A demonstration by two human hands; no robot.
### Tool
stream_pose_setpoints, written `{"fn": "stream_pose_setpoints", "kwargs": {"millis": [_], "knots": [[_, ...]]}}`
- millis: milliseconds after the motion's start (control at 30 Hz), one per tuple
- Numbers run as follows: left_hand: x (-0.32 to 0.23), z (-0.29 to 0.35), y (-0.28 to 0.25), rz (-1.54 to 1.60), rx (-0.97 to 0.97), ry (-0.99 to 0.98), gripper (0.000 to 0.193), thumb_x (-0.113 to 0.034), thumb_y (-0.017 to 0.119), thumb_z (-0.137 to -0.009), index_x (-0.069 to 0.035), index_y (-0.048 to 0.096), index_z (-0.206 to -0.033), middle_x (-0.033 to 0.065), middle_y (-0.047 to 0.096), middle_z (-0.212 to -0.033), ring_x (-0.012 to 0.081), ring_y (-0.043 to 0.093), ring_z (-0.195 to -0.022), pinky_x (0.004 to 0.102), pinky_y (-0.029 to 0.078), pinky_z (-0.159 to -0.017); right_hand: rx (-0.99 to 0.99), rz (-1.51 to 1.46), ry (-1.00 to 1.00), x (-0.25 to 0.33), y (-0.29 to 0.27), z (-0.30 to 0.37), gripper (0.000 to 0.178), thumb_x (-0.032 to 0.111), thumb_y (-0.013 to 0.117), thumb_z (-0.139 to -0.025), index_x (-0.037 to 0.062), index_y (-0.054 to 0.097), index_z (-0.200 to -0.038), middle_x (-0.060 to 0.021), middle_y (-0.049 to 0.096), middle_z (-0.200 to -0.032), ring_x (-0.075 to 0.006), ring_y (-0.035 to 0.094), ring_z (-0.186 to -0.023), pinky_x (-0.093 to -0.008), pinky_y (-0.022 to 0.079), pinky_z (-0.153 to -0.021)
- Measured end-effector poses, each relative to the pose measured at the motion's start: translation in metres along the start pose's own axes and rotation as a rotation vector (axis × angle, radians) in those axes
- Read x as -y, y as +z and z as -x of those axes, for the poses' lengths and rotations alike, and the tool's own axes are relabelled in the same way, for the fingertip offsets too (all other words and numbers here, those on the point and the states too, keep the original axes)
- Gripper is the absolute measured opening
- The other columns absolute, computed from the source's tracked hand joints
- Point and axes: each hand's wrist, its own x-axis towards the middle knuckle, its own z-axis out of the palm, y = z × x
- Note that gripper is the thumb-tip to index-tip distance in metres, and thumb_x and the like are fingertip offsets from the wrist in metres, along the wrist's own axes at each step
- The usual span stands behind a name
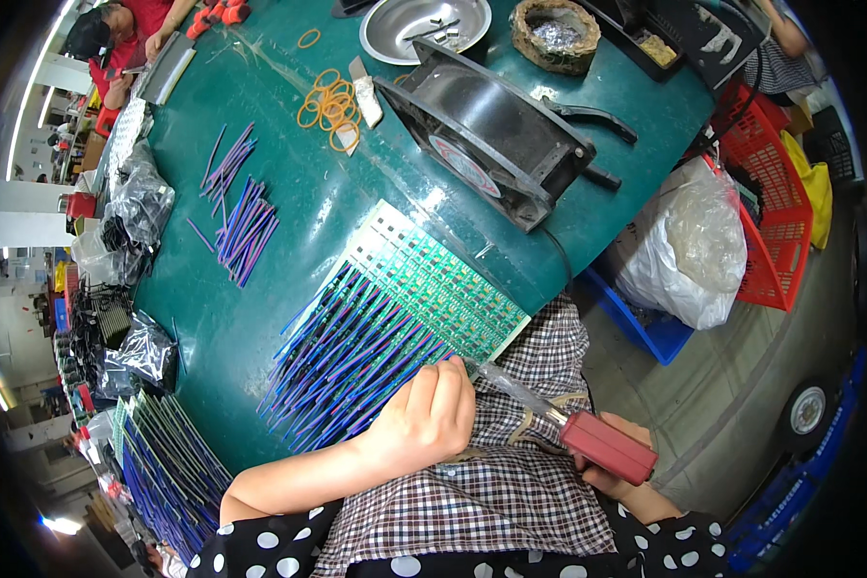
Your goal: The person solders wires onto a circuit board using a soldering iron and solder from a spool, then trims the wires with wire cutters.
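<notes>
A green circuit board panel (443,279) lies tilted on the table, with rows of small parts across it. Many blue, purple and dark wires (342,361) run from its lower left part toward me. My left hand (433,409) is closed in a pinch at the panel's near edge, by the last wires; what its fingertips hold is hidden. Around the red handle of a soldering iron (607,447) my right hand (621,453) is wrapped, mostly hidden behind it. The iron's shaft points up-left, and its tip is close to my left fingertips at the board's edge.
Loose wires (246,231) lie left on the green table (289,164). Farther back are rubber bands (332,106), a black fan (491,125), pliers (597,118) and a metal bowl (385,34). Wired boards (169,472) stack at left. A red crate (771,212) stands right; another person (149,29) sits far left.
</notes>
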Motion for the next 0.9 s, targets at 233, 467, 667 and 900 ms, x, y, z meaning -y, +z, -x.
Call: {"fn": "stream_pose_setpoints", "kwargs": {"millis": [233,467,667,900], "knots": [[0.001,0.000,0.000,-0.020,-0.004,0.019,0.022,-0.003,0.063,-0.070,0.007,0.064,-0.090,0.0085,0.058,-0.079,0.0143,0.057,-0.066,0.0204,0.046,-0.052,0.011,0.016,-0.032,0.000,-0.002,0.000,0.065,0.041,0.079,-0.069,-0.0063,0.058,-0.109,-0.0127,0.067,-0.088,-0.0258,0.068,-0.071,-0.0318,0.055,-0.064],[0.001,-0.001,0.000,-0.013,0.000,0.030,0.023,-0.003,0.063,-0.069,0.008,0.063,-0.090,0.0086,0.058,-0.078,0.0144,0.057,-0.067,0.0204,0.047,-0.052,-0.038,0.099,-0.119,0.002,-0.003,0.001,0.066,0.043,0.078,-0.070,-0.0064,0.058,-0.110,-0.0130,0.067,-0.089,-0.0251,0.068,-0.070,-0.0314,0.055,-0.063],[0.001,0.000,0.002,-0.008,-0.003,0.030,0.024,-0.003,0.063,-0.069,0.008,0.063,-0.090,0.0090,0.058,-0.078,0.0147,0.056,-0.066,0.0205,0.047,-0.052,0.039,0.025,-0.029,0.004,-0.002,-0.004,0.066,0.042,0.079,-0.070,-0.0071,0.058,-0.109,-0.0134,0.067,-0.090,-0.0248,0.068,-0.070,-0.0310,0.055,-0.063],[0.003,0.002,0.002,-0.027,-0.001,0.038,0.023,-0.003,0.062,-0.069,0.009,0.063,-0.089,0.0093,0.057,-0.077,0.0147,0.056,-0.065,0.0202,0.046,-0.052,-0.092,-0.089,0.051,0.000,0.005,0.005,0.063,0.046,0.075,-0.073,-0.0048,0.059,-0.107,-0.0103,0.066,-0.081,-0.0233,0.067,-0.066,-0.0296,0.053,-0.060]]}}
